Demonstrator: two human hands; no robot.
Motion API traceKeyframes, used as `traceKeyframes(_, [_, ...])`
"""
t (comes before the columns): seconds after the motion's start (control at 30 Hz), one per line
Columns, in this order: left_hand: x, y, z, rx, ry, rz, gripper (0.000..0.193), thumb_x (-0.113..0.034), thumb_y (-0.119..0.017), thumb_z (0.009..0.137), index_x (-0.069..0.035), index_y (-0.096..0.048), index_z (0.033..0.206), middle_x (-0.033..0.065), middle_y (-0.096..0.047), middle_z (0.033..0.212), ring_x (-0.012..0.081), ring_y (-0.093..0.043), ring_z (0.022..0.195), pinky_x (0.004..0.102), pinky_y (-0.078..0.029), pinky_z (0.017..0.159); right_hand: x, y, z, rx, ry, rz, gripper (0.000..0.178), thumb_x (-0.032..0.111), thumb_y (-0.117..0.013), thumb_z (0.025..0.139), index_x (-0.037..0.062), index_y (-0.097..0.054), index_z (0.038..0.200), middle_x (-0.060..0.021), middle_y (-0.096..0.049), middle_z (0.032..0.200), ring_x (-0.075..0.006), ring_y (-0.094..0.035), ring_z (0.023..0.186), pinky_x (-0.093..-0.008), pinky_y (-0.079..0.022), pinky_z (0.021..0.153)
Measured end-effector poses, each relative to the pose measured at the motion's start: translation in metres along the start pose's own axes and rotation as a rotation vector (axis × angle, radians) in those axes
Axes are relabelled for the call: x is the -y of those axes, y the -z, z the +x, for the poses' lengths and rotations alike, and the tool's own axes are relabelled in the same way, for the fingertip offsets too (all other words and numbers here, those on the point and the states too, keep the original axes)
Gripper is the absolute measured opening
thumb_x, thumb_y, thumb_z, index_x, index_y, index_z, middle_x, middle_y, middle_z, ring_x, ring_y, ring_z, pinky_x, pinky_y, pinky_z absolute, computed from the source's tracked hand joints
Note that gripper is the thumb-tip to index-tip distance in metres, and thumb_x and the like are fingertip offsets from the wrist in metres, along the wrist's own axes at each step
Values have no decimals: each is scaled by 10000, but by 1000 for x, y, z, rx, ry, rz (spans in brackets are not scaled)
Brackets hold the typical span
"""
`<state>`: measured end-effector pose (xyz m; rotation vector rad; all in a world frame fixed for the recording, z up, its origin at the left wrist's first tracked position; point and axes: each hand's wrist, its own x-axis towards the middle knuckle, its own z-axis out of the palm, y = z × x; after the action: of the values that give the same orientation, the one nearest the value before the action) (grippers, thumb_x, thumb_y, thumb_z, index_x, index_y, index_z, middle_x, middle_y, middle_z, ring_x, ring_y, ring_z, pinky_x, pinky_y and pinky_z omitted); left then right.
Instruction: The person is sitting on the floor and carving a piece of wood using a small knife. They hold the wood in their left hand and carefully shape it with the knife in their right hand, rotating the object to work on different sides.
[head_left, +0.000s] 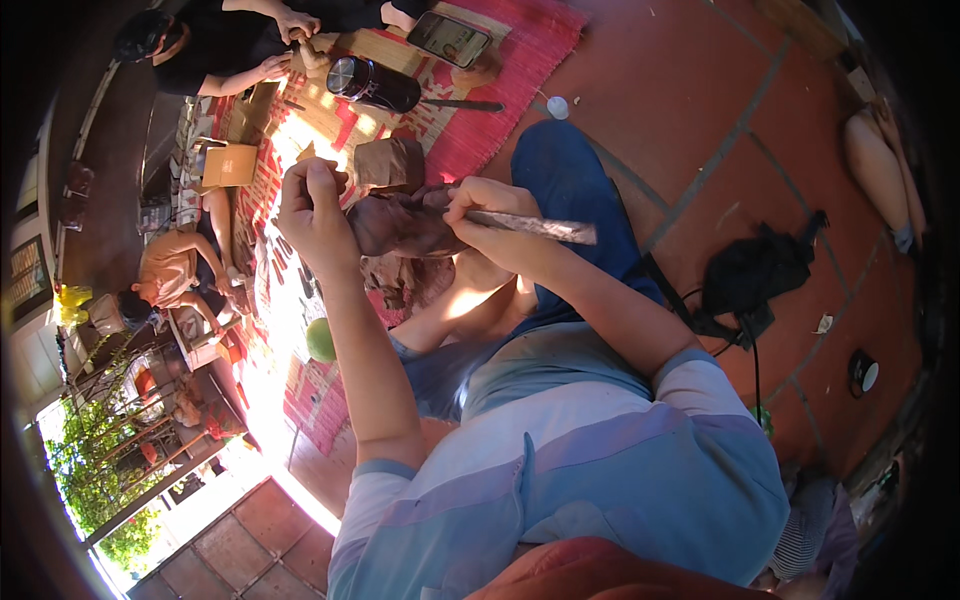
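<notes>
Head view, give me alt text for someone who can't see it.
The right hand holds a narrow tool at a dark brown lump; the left hand is curled nearby, its contents unclear. A red patterned mat lies in front, tiled floor to the right, and a person in black is at top left.

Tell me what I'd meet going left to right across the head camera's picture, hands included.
Bright yellow plastic bag, brown cardboard box, curled left hand, dark brown lumpy piece, right hand gripping a flat grey-brown tool, black fabric bag, round black-and-white object.
</notes>
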<state>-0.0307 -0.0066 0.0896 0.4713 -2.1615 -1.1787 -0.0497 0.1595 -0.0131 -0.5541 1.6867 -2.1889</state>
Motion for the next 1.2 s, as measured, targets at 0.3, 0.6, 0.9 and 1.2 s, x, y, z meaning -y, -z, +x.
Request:
traceKeyframes(0.3, [2, 2, 2, -4, -7, 10, 202, -172, -523, 915, 12, -587, 860, 46, -595, 778, 97, -562, 686, 237, -472, 651, -1, 4, 2, 51, -23, -1, 74, 20, -628, 728, 39, -563, 757, -38, -620, 775, -98, -592, 726, -254, -472, 664])
traceKeyframes(0.6, [3, 3, 1, 2, 9, -20, 204, -178, -530, 914, 16, -586, 882, 48, -600, 788, 97, -562, 698, 236, -472, 659, -2, 1, 0, 30, 88, -36, 75, -12, -623, 743, 30, -575, 783, -39, -623, 800, -107, -617, 840, -249, -480, 727])
traceKeyframes(0.9, [5, 2, 0, -8, 8, -17, 202, -177, -533, 914, 16, -586, 882, 52, -600, 781, 100, -563, 689, 237, -479, 648, -14, -1, 0, 7, -62, 94, 71, 18, -655, 767, 43, -589, 776, -57, -643, 822, -103, -612, 841, -244, -485, 724])
traceKeyframes(1.2, [3, 0, 1, -17, 7, -27, 206, -181, -528, 913, 14, -586, 879, 52, -599, 783, 103, -565, 697, 239, -477, 655, -30, -6, -4, -18, 137, 101, 108, -25, -647, 782, 24, -552, 770, -60, -615, 872, -111, -602, 811, -234, -481, 763])
